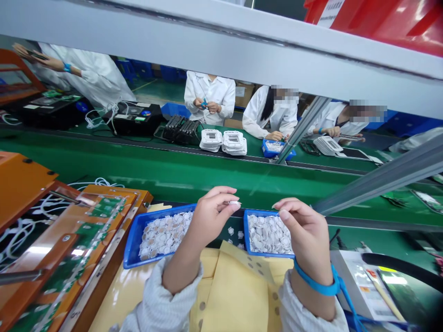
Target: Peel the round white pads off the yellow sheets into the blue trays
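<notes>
My left hand is raised above two blue trays, its fingertips pinched on a small white round part. My right hand, with a blue wrist strap, is curled beside it; what its fingers hold, if anything, is hidden. The left blue tray and the right blue tray both hold several small white discs. A few loose discs lie between the trays. Yellow paper sheets lie under my forearms.
An orange fixture with green circuit boards stands at the left. A green conveyor belt runs across the middle. Beyond it people in white coats work beside stacks of white trays and black equipment. A metal rail slants at right.
</notes>
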The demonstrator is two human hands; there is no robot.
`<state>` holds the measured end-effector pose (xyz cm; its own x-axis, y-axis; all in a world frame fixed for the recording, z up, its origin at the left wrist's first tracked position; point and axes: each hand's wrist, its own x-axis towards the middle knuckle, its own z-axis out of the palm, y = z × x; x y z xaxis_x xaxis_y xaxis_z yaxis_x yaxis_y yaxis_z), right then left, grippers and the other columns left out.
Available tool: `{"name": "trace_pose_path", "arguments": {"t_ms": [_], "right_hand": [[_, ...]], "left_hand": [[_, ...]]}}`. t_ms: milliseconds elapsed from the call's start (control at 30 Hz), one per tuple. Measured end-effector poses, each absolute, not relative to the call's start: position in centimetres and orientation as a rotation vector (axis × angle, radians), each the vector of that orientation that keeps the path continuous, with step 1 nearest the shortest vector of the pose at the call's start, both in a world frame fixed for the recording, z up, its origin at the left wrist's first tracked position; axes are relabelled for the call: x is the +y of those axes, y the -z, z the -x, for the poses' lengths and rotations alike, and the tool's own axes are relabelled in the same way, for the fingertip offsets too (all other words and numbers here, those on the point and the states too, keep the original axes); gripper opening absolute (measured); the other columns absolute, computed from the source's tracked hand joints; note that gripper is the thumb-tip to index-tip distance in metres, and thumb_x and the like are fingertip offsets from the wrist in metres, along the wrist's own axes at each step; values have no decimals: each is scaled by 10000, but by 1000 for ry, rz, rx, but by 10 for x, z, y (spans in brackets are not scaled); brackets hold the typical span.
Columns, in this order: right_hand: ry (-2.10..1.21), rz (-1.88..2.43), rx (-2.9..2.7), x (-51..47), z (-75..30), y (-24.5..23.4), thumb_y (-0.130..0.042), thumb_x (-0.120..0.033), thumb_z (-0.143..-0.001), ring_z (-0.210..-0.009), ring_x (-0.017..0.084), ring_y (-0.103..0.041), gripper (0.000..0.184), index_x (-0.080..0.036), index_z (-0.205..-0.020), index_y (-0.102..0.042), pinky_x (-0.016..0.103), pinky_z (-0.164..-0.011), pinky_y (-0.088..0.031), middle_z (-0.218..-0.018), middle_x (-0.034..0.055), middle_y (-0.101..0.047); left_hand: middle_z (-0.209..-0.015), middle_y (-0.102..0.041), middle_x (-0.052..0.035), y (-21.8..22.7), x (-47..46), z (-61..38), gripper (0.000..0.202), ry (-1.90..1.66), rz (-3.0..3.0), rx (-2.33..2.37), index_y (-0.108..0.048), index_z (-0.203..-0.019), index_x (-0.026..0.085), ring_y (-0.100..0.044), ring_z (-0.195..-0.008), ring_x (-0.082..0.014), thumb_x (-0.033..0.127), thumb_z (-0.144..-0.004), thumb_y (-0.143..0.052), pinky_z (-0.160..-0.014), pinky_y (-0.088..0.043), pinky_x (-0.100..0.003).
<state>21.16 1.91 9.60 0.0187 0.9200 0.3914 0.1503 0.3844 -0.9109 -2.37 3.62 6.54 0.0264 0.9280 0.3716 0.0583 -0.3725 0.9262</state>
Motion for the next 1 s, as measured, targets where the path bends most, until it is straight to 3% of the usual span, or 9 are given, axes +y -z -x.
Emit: {"name": "trace_pose_path", "arguments": {"t_ms": [67, 200, 300, 433, 700, 1000], "right_hand": [[-803, 1030, -1437, 19, -212, -96, -780, -296, -971, -961, 222, -685, 90, -266, -889, -762, 335, -828, -558, -981, 46, -731], [-827, 1030, -1460, 18, -209, -97, -781, -308, -969, -960, 226, -685, 101, -264, -881, -762, 342, -830, -560, -984, 48, -730], [-842, 1031, -1474, 18, -207, -98, -782, -316, -967, -952, 230, -688, 108, -262, -875, -762, 347, -826, -563, -982, 51, -731], [-847, 1051, -1485, 19, -204, -97, -782, -323, -964, -954, 241, -687, 119, -256, -870, -759, 358, -824, -562, -983, 59, -730], [-860, 1038, -1522, 19, -202, -97, -773, -308, -970, -944, 224, -683, 108, -264, -873, -762, 335, -824, -550, -984, 45, -728], [-866, 1052, -1530, 19, -202, -98, -774, -314, -970, -951, 232, -684, 109, -262, -876, -761, 347, -837, -550, -990, 50, -728]], "left_hand": [[-1139, -733, -104, -65, 38, 26, 105, -1460, -1507, 1049, -782, -917, 174, -770, -906, -183, 256, -949, -725, -777, -660, -268], [-884, -765, -50, -64, 38, 27, 95, -1395, -1417, 1060, -748, -1001, 184, -783, -800, -180, 252, -956, -699, -689, -638, -240], [-796, -756, -27, -64, 37, 26, 126, -1406, -1335, 1046, -729, -1016, 180, -780, -737, -177, 270, -929, -740, -640, -617, -222], [-795, -759, -38, -66, 36, 26, 111, -1446, -1361, 1078, -774, -955, 174, -760, -740, -162, 278, -915, -769, -673, -610, -218], [-1003, -740, -68, -69, 35, 27, 239, -1439, -1528, 1018, -839, -1104, 191, -703, -768, -137, 232, -871, -809, -652, -602, -200], [-889, -744, -39, -70, 39, 31, 178, -1283, -1733, 1141, -825, -1079, 197, -696, -720, -134, 218, -924, -742, -658, -567, -210]]}}
